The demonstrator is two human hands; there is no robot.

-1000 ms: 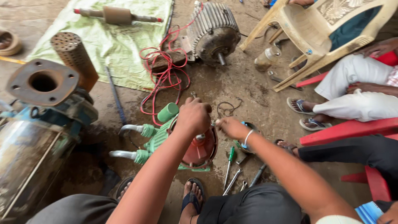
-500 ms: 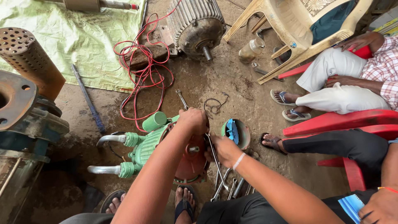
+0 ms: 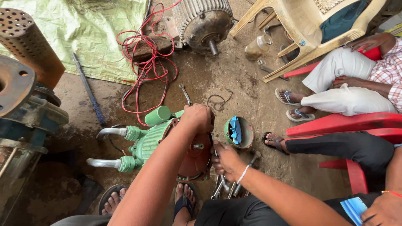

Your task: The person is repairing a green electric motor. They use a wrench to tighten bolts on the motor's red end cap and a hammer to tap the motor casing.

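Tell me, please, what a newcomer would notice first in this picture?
At the centre, the left hand and the right hand grip the red end of a green pump lying on the dirty floor. Behind it, a tangle of red wire lies next to a grey motor. A round cover with a blue fan lies just right of the pump.

Both forearms are bare, with no sleeves reaching into view. The left hand point(image 3: 199, 117) wears nothing. The right hand point(image 3: 226, 161) has a thin pale string bracelet point(image 3: 243, 173) looped round its wrist. Dark grey trousers point(image 3: 247, 211) cover the lap, and the feet sit in dark open flip-flop sandals point(image 3: 184, 203).
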